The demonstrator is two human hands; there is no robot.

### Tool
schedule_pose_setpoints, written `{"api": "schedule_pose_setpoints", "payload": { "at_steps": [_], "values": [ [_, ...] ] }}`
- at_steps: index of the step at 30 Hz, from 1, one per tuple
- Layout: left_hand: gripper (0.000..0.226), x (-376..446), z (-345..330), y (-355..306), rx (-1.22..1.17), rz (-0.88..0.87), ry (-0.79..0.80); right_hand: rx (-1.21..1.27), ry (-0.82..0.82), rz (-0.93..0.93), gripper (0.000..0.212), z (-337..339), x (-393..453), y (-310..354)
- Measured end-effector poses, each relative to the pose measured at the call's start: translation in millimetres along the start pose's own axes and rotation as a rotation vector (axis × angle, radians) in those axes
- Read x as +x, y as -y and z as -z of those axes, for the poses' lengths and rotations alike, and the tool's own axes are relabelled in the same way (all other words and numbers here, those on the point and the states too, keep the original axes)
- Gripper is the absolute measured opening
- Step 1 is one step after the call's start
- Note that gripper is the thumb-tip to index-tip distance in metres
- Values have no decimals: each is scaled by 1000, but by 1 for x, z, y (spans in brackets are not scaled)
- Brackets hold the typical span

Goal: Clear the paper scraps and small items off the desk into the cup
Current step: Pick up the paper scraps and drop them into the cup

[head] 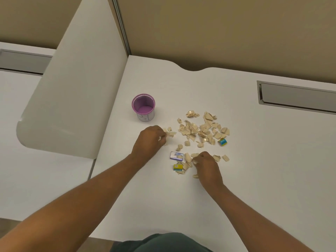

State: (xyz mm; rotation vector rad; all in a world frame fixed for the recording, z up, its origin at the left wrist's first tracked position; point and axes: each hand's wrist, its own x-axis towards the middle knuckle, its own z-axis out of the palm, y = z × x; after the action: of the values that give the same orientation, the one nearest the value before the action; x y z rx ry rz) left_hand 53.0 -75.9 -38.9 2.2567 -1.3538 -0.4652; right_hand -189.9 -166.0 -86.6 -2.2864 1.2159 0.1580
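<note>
A purple-rimmed cup [143,108] stands upright on the white desk [236,188], with nothing visible inside. Right of it lies a spread of several beige paper scraps [201,130]. Small items sit among them: a blue-and-yellow box [223,142], a purple-edged box [175,155] and a yellow-green box [178,167]. My left hand [151,140] rests below the cup, fingers curled on scraps at the pile's left edge. My right hand [207,167] is curled on scraps at the pile's near edge.
A white divider panel [72,99] rises left of the cup. A grey cable slot [298,97] is set into the desk at the far right. The desk's near edge curves in front of my body.
</note>
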Motion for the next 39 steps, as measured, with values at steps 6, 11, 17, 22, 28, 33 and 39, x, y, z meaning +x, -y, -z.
{"api": "schedule_pose_setpoints", "payload": {
  "at_steps": [6, 11, 17, 22, 28, 33, 39],
  "values": [
    [15, 56, 75, 13, 73, 136, -271, 39, -18, -17, 19, -3, 1, -1],
    [17, 98, 96, 25, 352, 274, 67, 22, 5, 23, 27, 0, 2, 0],
    [39, 116, 92, 17, 498, 158, 213, 15, -2, 19, 27, 2, 1, 2],
    [31, 118, 98, 14, 449, 123, 194, 56, 7, 3, 25, 2, 4, -1],
    [18, 77, 91, 17, 22, 125, -107, 282, -94, -77, 20, 17, 2, 8],
    [15, -4, 40, 27, -124, 171, -143, 443, -146, 37, 16, 45, 22, 65],
    [22, -65, -10, 27, -97, 234, 85, 323, -152, 356, 16, 71, 94, 173]
  ]
}}
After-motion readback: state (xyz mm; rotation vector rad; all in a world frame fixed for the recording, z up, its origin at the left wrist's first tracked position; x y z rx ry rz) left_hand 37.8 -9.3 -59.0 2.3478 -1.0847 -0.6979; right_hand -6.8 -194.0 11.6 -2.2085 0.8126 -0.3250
